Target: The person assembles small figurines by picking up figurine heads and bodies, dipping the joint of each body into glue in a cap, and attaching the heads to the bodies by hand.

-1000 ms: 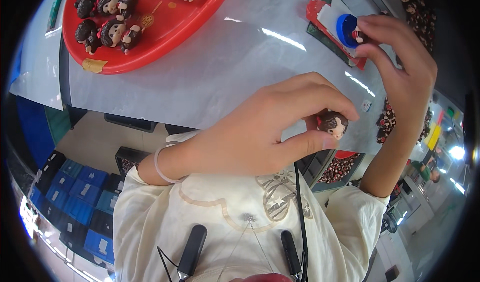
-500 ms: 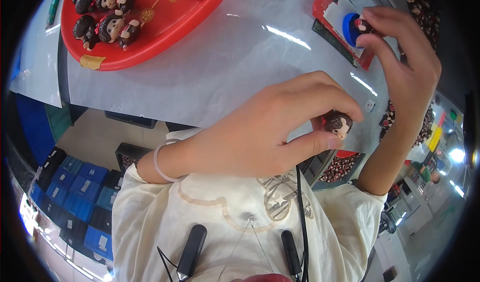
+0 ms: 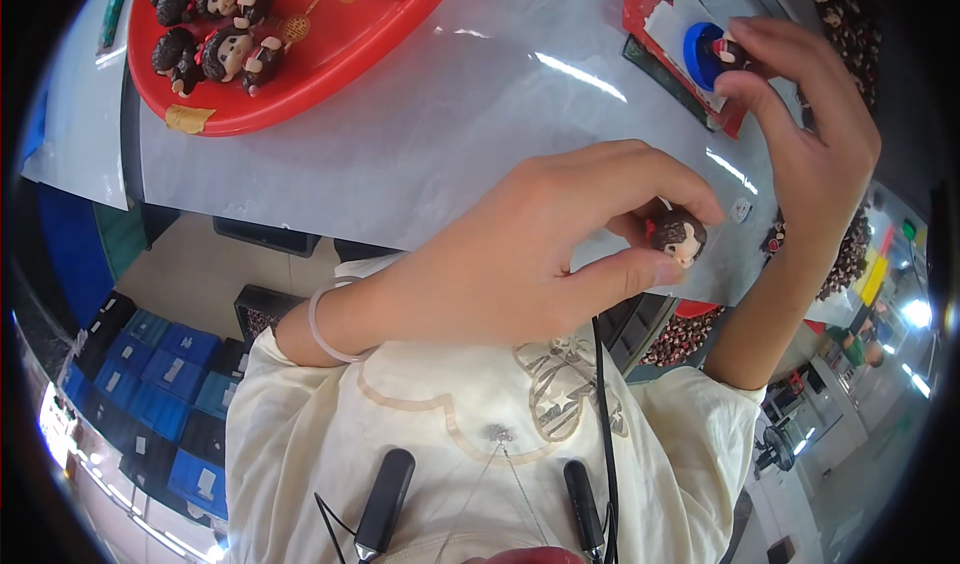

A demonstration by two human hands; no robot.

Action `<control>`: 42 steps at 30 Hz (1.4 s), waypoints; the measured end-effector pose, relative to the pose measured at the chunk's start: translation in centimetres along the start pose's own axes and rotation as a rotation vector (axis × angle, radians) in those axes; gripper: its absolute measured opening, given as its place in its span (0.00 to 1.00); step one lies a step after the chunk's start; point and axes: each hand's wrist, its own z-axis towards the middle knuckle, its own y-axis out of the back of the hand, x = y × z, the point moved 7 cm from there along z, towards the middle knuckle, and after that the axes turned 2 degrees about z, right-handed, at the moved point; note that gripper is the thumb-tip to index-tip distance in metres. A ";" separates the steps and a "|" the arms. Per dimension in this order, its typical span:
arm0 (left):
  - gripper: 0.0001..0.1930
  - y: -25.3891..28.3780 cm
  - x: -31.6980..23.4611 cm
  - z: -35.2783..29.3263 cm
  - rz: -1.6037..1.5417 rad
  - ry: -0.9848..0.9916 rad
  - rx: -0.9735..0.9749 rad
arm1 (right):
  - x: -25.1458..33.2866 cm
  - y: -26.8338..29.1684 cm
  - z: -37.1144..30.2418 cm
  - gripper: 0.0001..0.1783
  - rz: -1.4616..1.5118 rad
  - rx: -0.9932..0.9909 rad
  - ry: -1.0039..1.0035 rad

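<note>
Between the thumb and fingers of my left hand (image 3: 560,244) is a small doll head (image 3: 683,238) with dark brown hair, a pale face and a bit of red at its side. Farther off to the right, my right hand (image 3: 815,124) pinches a small dark doll body (image 3: 734,55) with pale and red parts. That body is at the opening of a round blue cap (image 3: 702,56), touching or just over it; which, I cannot tell. Under the cap lies a white pad (image 3: 672,26) on a red and dark green base (image 3: 735,119).
A red round tray (image 3: 300,104) at the far left carries several finished-looking dolls (image 3: 235,54). Piles of small dark doll parts (image 3: 845,254) lie at the right. Stacked blue bins (image 3: 165,374) stand on the floor at lower left. A black cable (image 3: 602,414) hangs before my shirt.
The doll head in my left hand has turned slightly, showing more of its face. My right hand stays at the blue cap with the doll body, almost unmoved.
</note>
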 end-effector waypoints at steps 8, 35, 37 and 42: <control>0.17 0.1 0.0 0.0 -0.161 -0.024 -0.060 | -3.4 1.2 -2.4 0.15 0.459 -0.169 -0.093; 0.23 0.4 0.0 -0.1 -0.282 -0.002 -0.218 | 2.4 2.5 -6.4 0.23 0.693 -0.215 0.015; 0.23 0.4 0.1 0.0 -0.300 0.001 -0.223 | 3.3 3.0 -5.9 0.20 0.563 -0.219 0.040; 0.22 0.4 0.0 0.0 -0.330 -0.039 -0.254 | 5.7 3.5 -5.7 0.14 0.233 -0.348 0.318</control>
